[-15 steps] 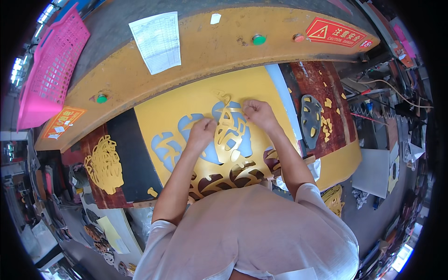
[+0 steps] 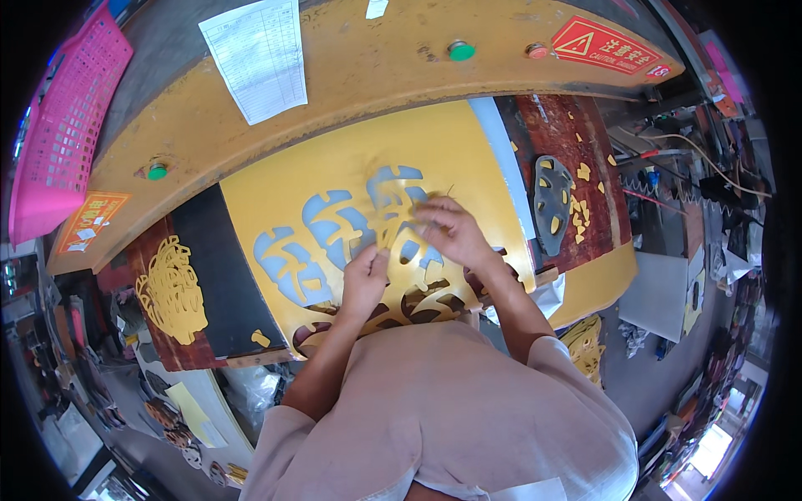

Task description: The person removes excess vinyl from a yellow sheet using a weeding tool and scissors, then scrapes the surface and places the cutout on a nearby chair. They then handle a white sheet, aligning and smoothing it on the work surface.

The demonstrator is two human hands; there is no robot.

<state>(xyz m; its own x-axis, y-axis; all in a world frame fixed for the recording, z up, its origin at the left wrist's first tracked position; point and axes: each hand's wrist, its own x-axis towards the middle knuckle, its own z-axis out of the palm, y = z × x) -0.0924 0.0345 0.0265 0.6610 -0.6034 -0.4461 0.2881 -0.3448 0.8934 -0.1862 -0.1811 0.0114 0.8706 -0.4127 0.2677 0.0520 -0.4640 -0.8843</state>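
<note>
My left hand [image 2: 366, 280] pinches the lower end of a yellow openwork cut-out piece [image 2: 388, 232], its upper part blurred by motion. To its right my right hand [image 2: 458, 234] reaches toward the piece, fingers apart and partly smeared; whether they touch it I cannot tell. Both hands are above a yellow sheet [image 2: 334, 150] with several sole-shaped openings, where a pale blue surface shows through. Dark red shows through further openings along the sheet's near edge.
A pile of yellow cut pieces [image 2: 174, 294] lies left of a black board [image 2: 238, 275]. At right sits a dark cutting die [image 2: 551, 204] among yellow scraps [image 2: 580, 213]. An ochre machine beam [image 2: 351, 75] with push buttons spans the far side. A pink basket [image 2: 68, 117] stands at far left.
The yellow cut-out piece has moved nearer to me in my left hand and is blurred. My right hand has come nearer and its fingers have spread. The view has shifted slightly.
</note>
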